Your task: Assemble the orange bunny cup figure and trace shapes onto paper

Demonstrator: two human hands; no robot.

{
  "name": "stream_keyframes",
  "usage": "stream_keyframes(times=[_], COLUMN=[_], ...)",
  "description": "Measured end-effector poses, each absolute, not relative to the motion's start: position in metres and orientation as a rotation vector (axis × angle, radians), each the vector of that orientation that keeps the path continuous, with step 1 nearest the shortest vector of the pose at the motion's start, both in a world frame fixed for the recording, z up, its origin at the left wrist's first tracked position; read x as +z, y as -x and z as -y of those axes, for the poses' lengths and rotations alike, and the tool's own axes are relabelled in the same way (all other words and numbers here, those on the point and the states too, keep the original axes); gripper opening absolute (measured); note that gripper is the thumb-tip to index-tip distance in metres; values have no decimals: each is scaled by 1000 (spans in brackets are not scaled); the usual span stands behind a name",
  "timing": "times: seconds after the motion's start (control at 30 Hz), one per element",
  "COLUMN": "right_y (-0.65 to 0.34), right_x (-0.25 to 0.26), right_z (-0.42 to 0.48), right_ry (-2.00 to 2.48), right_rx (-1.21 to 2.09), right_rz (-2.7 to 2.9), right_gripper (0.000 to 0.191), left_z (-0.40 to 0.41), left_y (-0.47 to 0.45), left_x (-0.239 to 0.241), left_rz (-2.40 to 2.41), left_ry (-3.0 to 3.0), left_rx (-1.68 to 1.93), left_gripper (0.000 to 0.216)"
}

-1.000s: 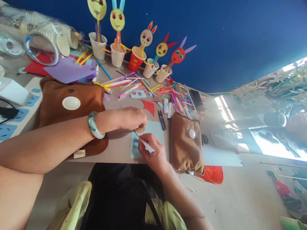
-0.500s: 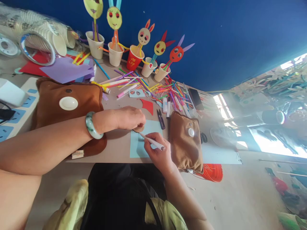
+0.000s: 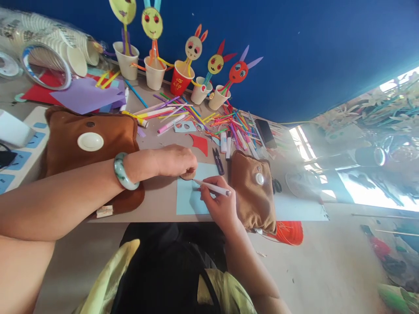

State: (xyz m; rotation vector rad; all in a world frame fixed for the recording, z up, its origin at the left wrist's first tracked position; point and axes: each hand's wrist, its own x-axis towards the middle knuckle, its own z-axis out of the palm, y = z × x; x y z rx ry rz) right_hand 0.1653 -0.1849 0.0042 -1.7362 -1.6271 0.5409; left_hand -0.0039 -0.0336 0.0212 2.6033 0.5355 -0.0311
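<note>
A light blue paper sheet [image 3: 188, 198] lies at the table's near edge. My left hand [image 3: 175, 160], a green bangle [image 3: 121, 171] on its wrist, is closed and presses a small round brown disc [image 3: 188, 176] onto the sheet's top left corner. My right hand [image 3: 219, 204] grips a white pen [image 3: 212, 188], its tip touching the disc's right edge.
Two brown pouches lie on the table, one [image 3: 88, 141] at left, one [image 3: 253, 192] at right. Scissors [image 3: 218, 159], a red paper scrap [image 3: 200, 143], several coloured straws [image 3: 229, 124] and cups with bunny faces [image 3: 178, 78] sit beyond. A phone [image 3: 265, 133] lies far right.
My right hand has swung the pen from the disc's lower side round to its right side, the pen now lying nearly flat. My left hand keeps holding the disc.
</note>
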Motion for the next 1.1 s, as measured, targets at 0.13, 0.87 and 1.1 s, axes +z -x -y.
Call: stream_keyframes(times=[0.13,0.87,1.1], right_y=[-167,-151,-150], right_x=[2,0,0], right_z=[183,152,142], right_ry=[1730,1656,1658], right_rx=[606,647,706], right_rz=[1561,1251,1258], right_gripper=[8,19,17], left_z=[35,33,30], left_y=[4,8,10], left_x=[24,29,32], left_rz=[-571,-522,-488], left_ry=[-2581,-2577,-2562], left_rx=[-59,-51,-77], left_gripper=[14,21,21])
